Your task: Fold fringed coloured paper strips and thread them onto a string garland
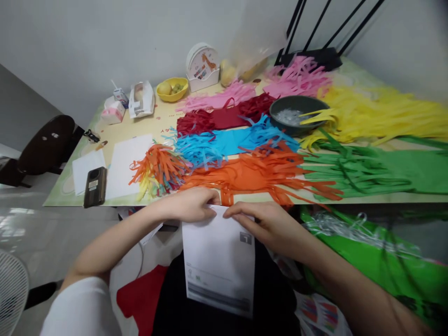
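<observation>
Head view shows your two hands meeting over a white printed sheet [220, 256], which hangs in front of your dark-clothed lap [171, 301], its upper edge close by the front of the table [154, 123]. Your left hand [194, 205] has the top left part clamped, thumb across the front and the other fingers curled behind and above. Your right hand [266, 224] reaches in from the other side, its index fingertip at the top edge and the thumb just beneath; you cannot tell from here whether those fingers are pinched together on the sheet or only laid against it. The step in hand looks like working that upper edge with both hands, the lower part left hanging. Judging by this, the next move calls for a steady hold on the left and a light, exact touch from the right, so the sheet neither creases nor tears between them. Just beyond your hands lies the orange fringed piece [245, 175], some of its strips drooping near the table's front edge, with the many-coloured tassel bundle [161, 165] beside it at left.
</observation>
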